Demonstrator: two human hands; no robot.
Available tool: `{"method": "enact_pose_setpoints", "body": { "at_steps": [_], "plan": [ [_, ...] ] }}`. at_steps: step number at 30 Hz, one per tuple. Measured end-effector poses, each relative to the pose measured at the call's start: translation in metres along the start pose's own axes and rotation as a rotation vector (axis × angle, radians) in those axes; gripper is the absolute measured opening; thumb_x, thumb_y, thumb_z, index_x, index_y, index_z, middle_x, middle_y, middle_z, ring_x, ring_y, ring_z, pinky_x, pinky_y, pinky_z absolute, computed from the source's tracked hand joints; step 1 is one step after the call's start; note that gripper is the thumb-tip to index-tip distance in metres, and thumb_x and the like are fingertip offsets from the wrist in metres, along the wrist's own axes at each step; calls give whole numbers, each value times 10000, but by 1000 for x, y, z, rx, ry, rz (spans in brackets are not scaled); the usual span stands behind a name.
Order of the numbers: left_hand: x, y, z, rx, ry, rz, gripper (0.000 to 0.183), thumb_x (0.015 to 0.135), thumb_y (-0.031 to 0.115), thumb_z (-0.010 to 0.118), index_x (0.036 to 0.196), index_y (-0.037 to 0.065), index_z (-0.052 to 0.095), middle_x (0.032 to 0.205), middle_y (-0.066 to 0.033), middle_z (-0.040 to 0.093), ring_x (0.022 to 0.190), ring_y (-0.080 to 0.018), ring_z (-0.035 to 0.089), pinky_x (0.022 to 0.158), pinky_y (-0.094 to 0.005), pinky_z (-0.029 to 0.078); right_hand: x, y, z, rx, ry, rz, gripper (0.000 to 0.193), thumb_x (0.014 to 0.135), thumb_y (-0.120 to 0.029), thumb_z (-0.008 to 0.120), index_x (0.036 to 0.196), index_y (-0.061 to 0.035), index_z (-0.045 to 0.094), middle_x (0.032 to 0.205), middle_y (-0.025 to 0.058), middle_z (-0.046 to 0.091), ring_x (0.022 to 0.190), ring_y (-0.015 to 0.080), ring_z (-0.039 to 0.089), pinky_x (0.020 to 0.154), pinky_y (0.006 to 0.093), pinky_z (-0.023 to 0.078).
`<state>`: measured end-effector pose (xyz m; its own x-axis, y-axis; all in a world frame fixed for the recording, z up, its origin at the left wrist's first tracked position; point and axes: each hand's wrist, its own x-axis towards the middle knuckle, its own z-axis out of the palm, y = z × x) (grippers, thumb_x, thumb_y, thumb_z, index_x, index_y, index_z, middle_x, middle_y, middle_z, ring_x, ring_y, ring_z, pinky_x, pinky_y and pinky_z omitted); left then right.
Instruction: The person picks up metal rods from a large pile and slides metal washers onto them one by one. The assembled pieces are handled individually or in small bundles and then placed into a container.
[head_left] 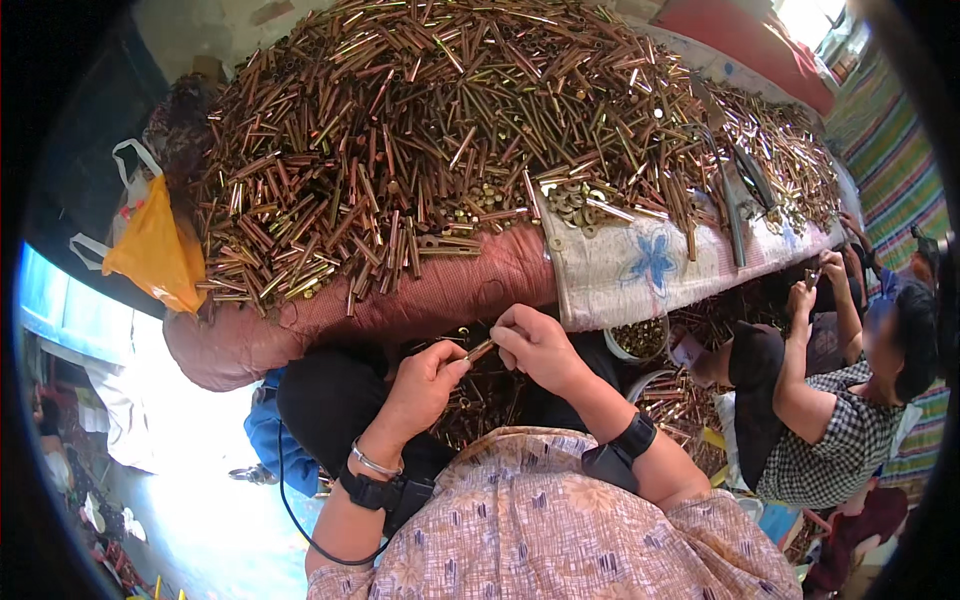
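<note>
Between both my hands, just above my lap, is a short, shiny metal anchor bolt point(481, 350), slanting up to the right. My left hand point(425, 383) pinches its lower end between thumb and fingers. At the upper end my right hand point(536, 347) has its fingers closed on it. In front of me rises a large heap of brassy metal bolts and tubes point(420, 130). Washers point(580, 205) lie in a small group at the heap's near edge, on a white cloth with a blue flower point(652, 262).
A padded red roll point(400, 300) edges the heap on my side. At left hangs a yellow plastic bag point(155, 245). A metal hand tool point(735, 200) lies at right. Beneath the cloth stands a bucket point(640, 340) of small parts. A co-worker in checks point(840, 430) sits at right.
</note>
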<state>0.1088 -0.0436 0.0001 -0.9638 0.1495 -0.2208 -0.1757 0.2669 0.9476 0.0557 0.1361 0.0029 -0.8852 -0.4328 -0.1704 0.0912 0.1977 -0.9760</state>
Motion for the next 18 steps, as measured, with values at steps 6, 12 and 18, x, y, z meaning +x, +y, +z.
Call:
{"method": "enact_pose_setpoints", "body": {
  "at_steps": [6, 12, 18],
  "plan": [
    [-1, -6, 1, -8, 28, 38, 134, 844, 116, 527, 890, -8, 548, 616, 45, 417, 547, -43, 347, 483, -211, 304, 1, 10, 8, 7, 85, -25, 139, 860, -144, 535, 801, -20, 509, 562, -18, 462, 477, 42, 401, 427, 200, 312],
    [-2, -4, 6, 151, 99, 134, 153, 827, 110, 539, 908, -20, 548, 578, -36, 451, 530, -82, 381, 493, -251, 339, 7, 25, 10, 153, 128, 75, 224, 839, -196, 574, 716, -13, 533, 540, -11, 460, 493, 59, 420, 450, 218, 338],
    [-1, -5, 9, 158, 113, 134, 153, 821, 104, 541, 913, -18, 547, 573, -76, 464, 520, -105, 401, 504, -269, 362, 9, 21, 7, 133, 102, 35, 171, 848, -165, 560, 775, -13, 527, 567, -14, 465, 508, 54, 430, 458, 210, 343]
  ]
}}
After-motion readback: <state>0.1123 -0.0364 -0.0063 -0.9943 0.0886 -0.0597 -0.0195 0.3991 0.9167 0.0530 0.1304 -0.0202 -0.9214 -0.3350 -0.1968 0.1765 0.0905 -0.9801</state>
